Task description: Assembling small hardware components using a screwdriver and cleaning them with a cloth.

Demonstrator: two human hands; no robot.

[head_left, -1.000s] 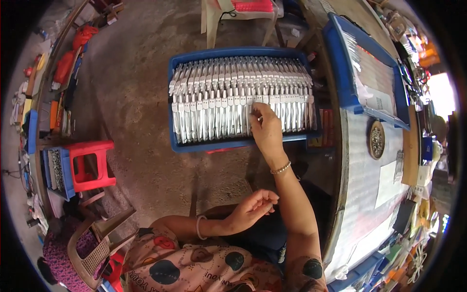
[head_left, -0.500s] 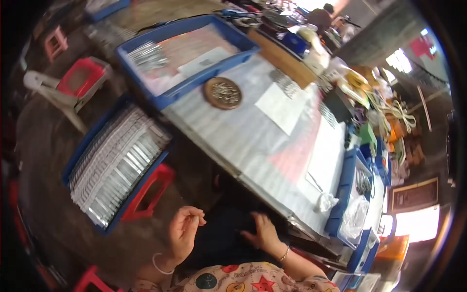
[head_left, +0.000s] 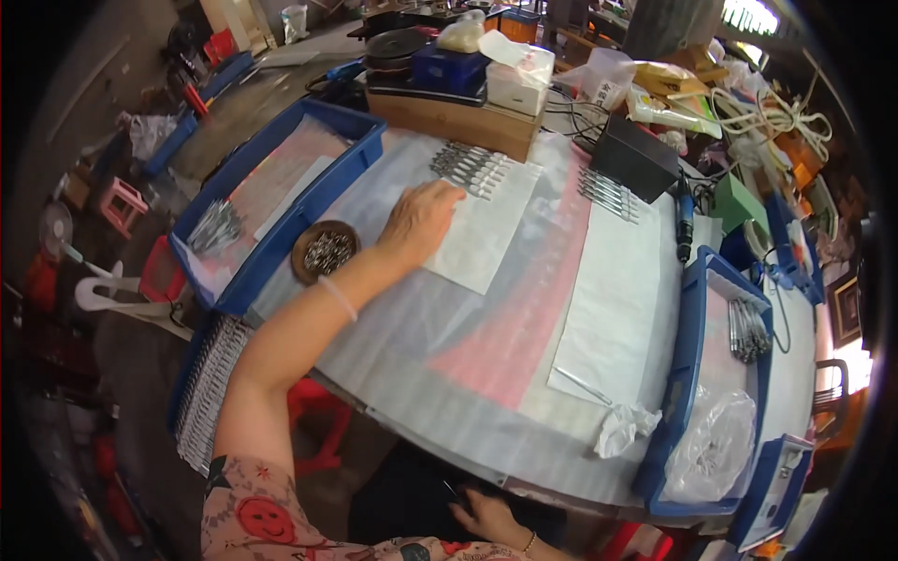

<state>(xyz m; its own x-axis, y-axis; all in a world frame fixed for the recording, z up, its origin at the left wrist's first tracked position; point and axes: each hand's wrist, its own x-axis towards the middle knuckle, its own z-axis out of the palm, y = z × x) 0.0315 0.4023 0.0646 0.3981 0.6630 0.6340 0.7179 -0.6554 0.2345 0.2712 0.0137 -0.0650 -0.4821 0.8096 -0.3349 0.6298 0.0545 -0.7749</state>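
My left hand reaches over the table to a row of slim silver metal pieces lying on a white sheet. Its fingers are bent and drawn together beside the near end of the row; whatever they pinch, if anything, is hidden. Close to that wrist stands a round brown bowl of small metal parts. My right hand is low over my dark-clothed lap, below the table's front edge, with fingers loosely apart. A thin line shows near its fingertips, too faint to name.
A blue tray with metal pieces lies left. Another blue tray at right holds metal rods and a plastic bag. More silver pieces lie before a black box. Crumpled white plastic lies near the front. A wooden block stands behind.
My left hand has gone from near my body, out over the table to the metal pieces. My right hand stays low. The view has turned toward the table.
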